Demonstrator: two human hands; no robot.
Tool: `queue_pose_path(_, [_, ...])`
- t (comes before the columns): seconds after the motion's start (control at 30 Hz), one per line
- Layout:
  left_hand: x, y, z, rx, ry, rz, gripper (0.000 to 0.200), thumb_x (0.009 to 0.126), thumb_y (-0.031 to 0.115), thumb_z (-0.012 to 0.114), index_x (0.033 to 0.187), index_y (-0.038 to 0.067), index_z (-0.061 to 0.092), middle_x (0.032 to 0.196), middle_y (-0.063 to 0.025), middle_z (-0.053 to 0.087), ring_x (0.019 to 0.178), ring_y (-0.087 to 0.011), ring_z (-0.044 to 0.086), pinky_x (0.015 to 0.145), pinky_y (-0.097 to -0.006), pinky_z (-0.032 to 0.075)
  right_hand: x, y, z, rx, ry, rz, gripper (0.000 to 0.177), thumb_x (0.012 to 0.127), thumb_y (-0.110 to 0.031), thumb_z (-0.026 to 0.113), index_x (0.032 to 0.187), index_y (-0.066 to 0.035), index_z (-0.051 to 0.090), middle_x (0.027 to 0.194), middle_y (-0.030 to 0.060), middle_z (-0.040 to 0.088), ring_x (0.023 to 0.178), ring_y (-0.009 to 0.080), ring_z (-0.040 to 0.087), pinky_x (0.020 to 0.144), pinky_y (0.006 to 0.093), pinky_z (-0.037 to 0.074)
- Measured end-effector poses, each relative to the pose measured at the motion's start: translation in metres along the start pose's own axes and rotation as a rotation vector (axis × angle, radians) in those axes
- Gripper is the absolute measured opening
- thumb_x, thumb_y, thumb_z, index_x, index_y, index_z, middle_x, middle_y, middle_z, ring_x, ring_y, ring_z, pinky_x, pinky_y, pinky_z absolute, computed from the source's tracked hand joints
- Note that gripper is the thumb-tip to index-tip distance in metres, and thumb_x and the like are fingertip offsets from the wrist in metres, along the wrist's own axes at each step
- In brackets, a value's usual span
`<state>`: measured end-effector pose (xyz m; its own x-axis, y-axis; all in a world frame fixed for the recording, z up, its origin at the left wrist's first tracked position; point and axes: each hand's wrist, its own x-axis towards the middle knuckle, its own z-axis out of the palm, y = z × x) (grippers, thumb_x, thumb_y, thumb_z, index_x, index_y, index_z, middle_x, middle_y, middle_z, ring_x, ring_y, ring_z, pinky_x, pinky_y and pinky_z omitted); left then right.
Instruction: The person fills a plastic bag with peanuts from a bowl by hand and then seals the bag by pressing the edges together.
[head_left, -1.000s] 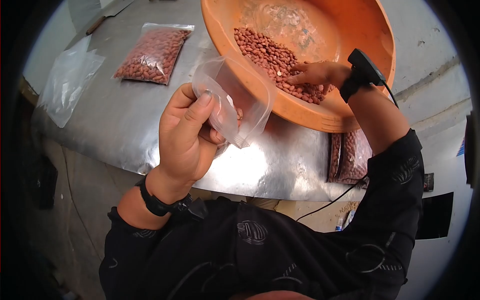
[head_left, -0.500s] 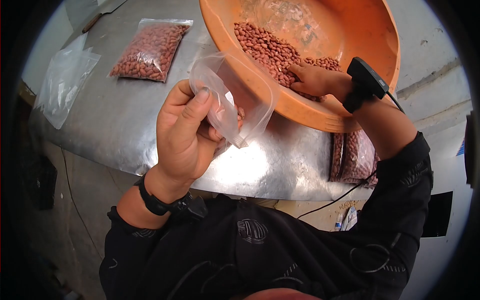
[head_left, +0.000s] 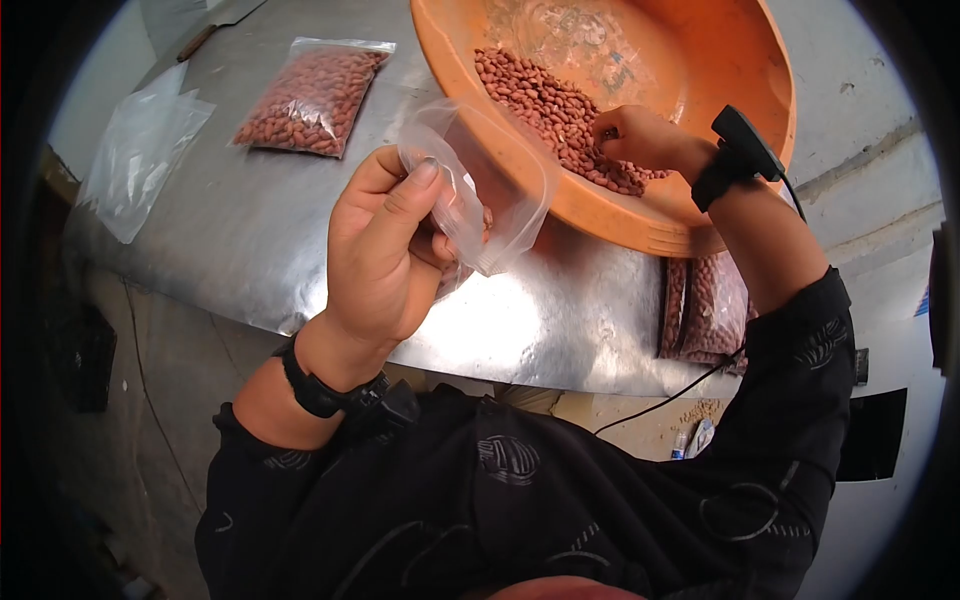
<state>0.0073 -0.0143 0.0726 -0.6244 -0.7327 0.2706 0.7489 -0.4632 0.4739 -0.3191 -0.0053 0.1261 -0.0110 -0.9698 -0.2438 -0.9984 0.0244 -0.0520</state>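
My left hand point(head_left: 385, 235) pinches the edge of a clear plastic bag point(head_left: 505, 215) between thumb and fingers, with the bag's mouth spread open. A few peanuts show low in the bag, near the fingertips. Inside the orange basin point(head_left: 740, 60), my right hand point(head_left: 645, 140) is curled over the red-skinned peanuts point(head_left: 545, 105), its fingers closed around some of them. The palm side is mostly hidden. The basin tilts toward me, and the peanuts lie heaped along its near left side. The bag hangs beside the basin's near rim.
A filled peanut bag point(head_left: 315, 98) lies on the metal table point(head_left: 250, 230). Flat unfilled bags point(head_left: 145, 155) are at the left, and a knife point(head_left: 200, 40) is behind them. More filled bags point(head_left: 705, 310) sit below the basin. A black cable point(head_left: 660, 403) runs from near them.
My right hand has curled its fingers and risen slightly among the peanuts, where they were stretched out before. My left hand and the bag have shifted slightly right in view.
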Motion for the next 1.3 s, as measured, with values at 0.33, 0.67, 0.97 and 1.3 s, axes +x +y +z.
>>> queue_pose_path(0.33, [-0.004,-0.001,0.003,0.111,0.042,0.049,0.005,0.090,0.010,0.053,0.089,0.005,0.051,0.075,-0.0028,0.057,0.058,-0.0073,0.052,0.052,-0.0182,0.043,-0.025,-0.115,-0.070,0.706,-0.015,-0.346,0.017,0.089,-0.020,0.057,0.095,-0.005,0.057,0.066,-0.0060,0.045,0.049,0.0006,0.037,0.043,0.0149,0.032])
queue_pose_path(0.67, [-0.008,0.004,0.012,0.197,0.033,0.073,0.009,0.089,0.013,0.055,0.092,0.005,0.052,0.074,-0.0019,0.057,0.058,-0.0063,0.051,0.052,-0.0175,0.043,-0.018,-0.201,-0.055,0.360,-0.169,-0.183,0.019,0.083,-0.009,0.052,0.098,0.002,0.059,0.071,0.0059,0.058,0.054,0.0120,0.054,0.048,0.0211,0.045])
queue_pose_path(0.97, [-0.014,0.004,0.005,0.164,0.063,0.043,0.009,0.090,0.014,0.054,0.090,0.006,0.050,0.067,-0.0029,0.055,0.051,-0.0069,0.050,0.044,-0.0204,0.041,-0.030,-0.164,-0.073,0.415,0.056,-0.103,0.034,0.081,-0.021,0.057,0.108,-0.001,0.058,0.088,0.0123,0.060,0.074,0.0207,0.064,0.060,0.0306,0.055])
queue_pose_path(1.3, [-0.013,-0.011,-0.017,0.134,0.037,0.066,0.014,0.092,0.015,0.050,0.095,0.002,0.044,0.073,-0.0170,0.060,0.053,-0.0098,0.052,0.042,-0.0218,0.041,-0.034,-0.042,-0.030,0.156,-0.489,0.444,0.057,0.071,-0.017,0.066,0.120,0.000,0.042,0.076,0.0140,0.062,0.057,0.0220,0.062,0.049,0.0313,0.051])
